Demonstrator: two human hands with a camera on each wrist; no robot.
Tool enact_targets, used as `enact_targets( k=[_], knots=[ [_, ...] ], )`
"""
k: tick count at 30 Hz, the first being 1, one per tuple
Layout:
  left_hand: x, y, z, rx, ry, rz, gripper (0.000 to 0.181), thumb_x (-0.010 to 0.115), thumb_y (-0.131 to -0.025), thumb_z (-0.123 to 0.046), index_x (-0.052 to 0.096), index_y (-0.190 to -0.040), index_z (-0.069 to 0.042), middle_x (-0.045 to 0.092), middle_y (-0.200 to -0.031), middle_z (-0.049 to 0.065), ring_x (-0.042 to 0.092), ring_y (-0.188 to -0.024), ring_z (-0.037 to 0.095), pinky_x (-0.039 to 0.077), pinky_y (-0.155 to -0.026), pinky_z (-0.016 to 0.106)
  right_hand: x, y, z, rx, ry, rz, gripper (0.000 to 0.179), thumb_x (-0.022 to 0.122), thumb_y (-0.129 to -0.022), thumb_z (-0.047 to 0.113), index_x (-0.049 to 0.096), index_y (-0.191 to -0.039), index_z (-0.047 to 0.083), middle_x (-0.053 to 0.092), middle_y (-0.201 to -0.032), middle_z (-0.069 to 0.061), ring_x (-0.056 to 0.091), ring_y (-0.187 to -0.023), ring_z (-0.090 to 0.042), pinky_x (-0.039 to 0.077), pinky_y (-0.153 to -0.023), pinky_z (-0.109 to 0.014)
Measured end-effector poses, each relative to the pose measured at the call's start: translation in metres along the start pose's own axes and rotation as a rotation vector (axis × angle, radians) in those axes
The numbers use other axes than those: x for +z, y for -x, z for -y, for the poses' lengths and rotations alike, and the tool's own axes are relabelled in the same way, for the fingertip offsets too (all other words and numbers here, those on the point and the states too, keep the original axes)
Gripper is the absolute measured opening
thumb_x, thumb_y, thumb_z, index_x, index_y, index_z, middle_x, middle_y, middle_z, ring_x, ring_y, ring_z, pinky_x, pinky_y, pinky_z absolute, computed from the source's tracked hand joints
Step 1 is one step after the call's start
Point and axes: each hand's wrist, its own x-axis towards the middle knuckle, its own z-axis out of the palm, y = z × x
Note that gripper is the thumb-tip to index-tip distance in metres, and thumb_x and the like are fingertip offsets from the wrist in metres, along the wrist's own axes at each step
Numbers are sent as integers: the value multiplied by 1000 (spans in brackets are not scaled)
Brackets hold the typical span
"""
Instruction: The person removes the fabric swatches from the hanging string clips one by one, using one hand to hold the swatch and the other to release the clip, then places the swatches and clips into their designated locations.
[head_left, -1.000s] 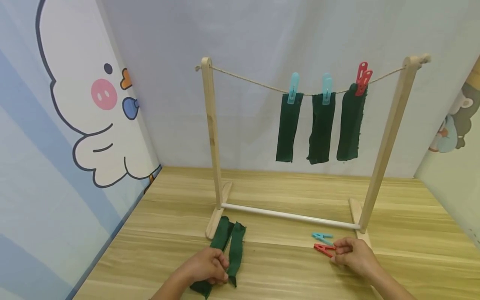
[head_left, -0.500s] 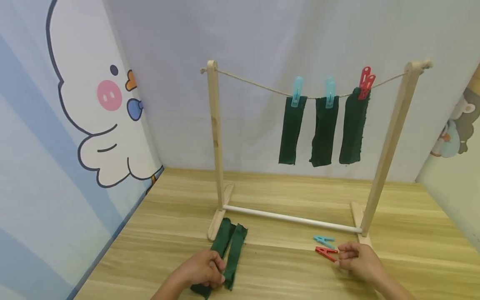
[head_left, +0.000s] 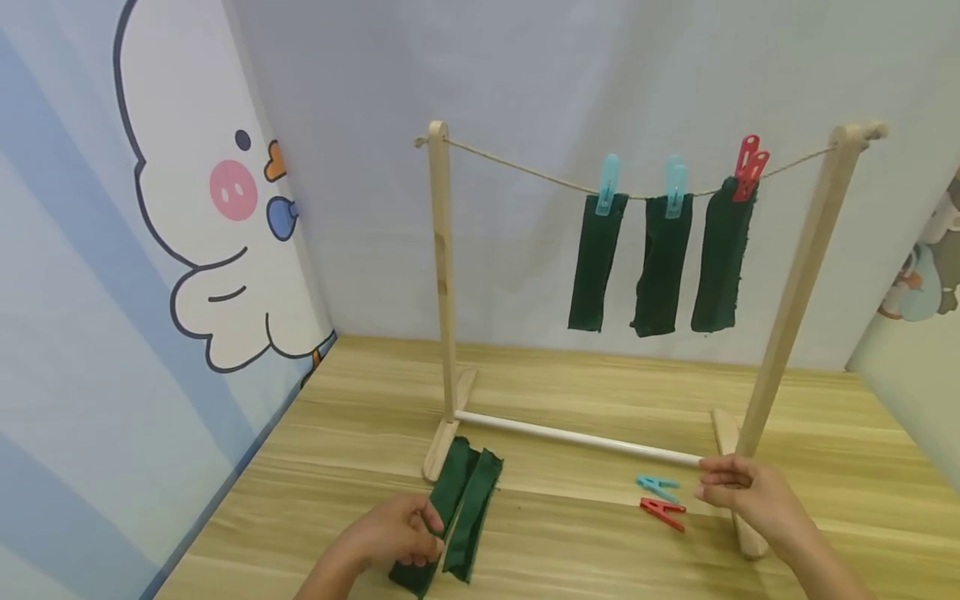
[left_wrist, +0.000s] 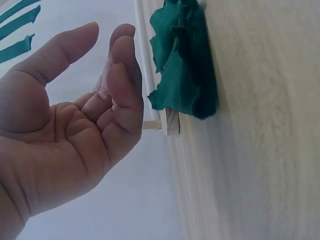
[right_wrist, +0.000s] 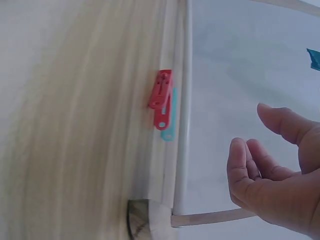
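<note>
My left hand (head_left: 393, 533) hovers over two dark green cloth strips on the table, partly covering the left strip (head_left: 453, 483). The right strip (head_left: 476, 512) lies just beside it. In the left wrist view the thumb stands apart from loosely bent fingers, and nothing is held. My right hand (head_left: 757, 500), also holding nothing, is to the right of a blue clothespin (head_left: 657, 483) and a red clothespin (head_left: 663, 512) lying on the table. The right wrist view shows a gap between its thumb and fingers.
A wooden rack (head_left: 442, 267) bears a sagging string (head_left: 525, 169). Three green strips hang from it: two under blue clothespins (head_left: 608, 185), the rightmost under red clothespins (head_left: 748, 171). A white rod (head_left: 585, 438) joins the rack's feet. Walls stand behind and on both sides.
My right hand has drawn away from the red clothespin, up and to the right. My left hand has risen slightly off the strips. The head view has shifted left.
</note>
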Motion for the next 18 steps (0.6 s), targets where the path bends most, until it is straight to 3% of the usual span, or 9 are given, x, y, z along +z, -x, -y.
enact_targets(
  k=[13, 18],
  knots=[
    [-3, -16, -16, 86, 19, -5, 26, 66, -80, -9, 55, -100, 5, 58, -66, 4, 57, -62, 17, 47, -58, 33, -14, 2, 14, -32, 6, -43, 51, 67, -87, 16, 47, -122, -14, 60, -105, -12, 57, -86, -7, 47, -73, -18],
    [-3, -13, -21, 88, 36, -22, 30, 66, -83, -12, 54, -104, 6, 58, -68, 5, 56, -65, 18, 48, -62, 36, -10, -1, 20, -64, 7, -42, 51, 69, -86, 16, 48, -122, -13, 60, -103, -12, 58, -85, -10, 48, -73, -20]
  ],
)
